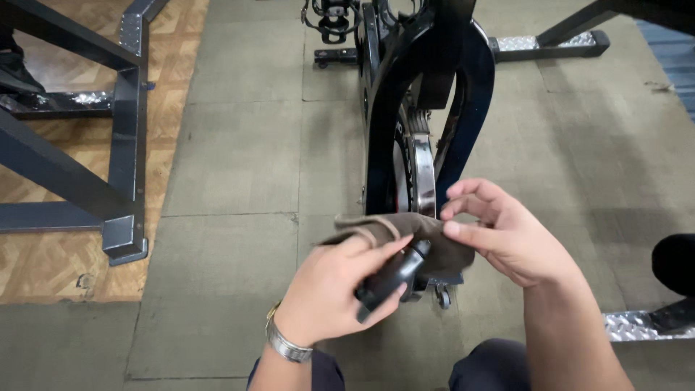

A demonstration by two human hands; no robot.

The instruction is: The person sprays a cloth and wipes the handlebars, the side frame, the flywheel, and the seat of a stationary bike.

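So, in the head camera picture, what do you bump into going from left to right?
Dark metal frame → left hand holding a black bottle → brown cloth → right hand → shiny patterned metal foot.

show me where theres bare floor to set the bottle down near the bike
Bare mat lies between the bike and the steel frame on the left, and right of the bike too. It is crowded at the flywheel, where both hands, bottle and cloth meet.
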